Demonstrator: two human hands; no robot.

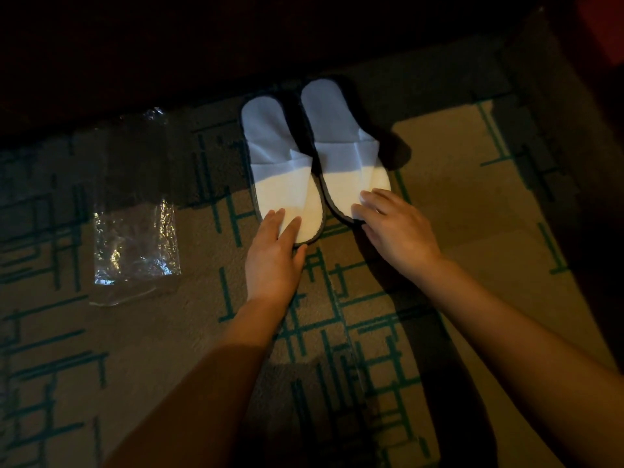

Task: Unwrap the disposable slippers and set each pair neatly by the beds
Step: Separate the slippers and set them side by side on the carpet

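Note:
Two white disposable slippers with dark edging lie side by side on the carpet, toes pointing away from me toward a dark bed base. The left slipper (280, 163) has my left hand (275, 251) resting flat on its heel, fingers spread, thumb at the heel edge. On the heel of the right slipper (344, 143) lies my right hand (395, 228), fingers lightly curled over it. Neither hand grips anything. A clear plastic wrapper (135, 228) lies flat and empty on the carpet to the left.
The floor is a beige carpet (472, 214) with teal line patterns. The dark bed base (169, 45) fills the top of the view, just beyond the slipper toes. A shadowed strip runs along the right edge.

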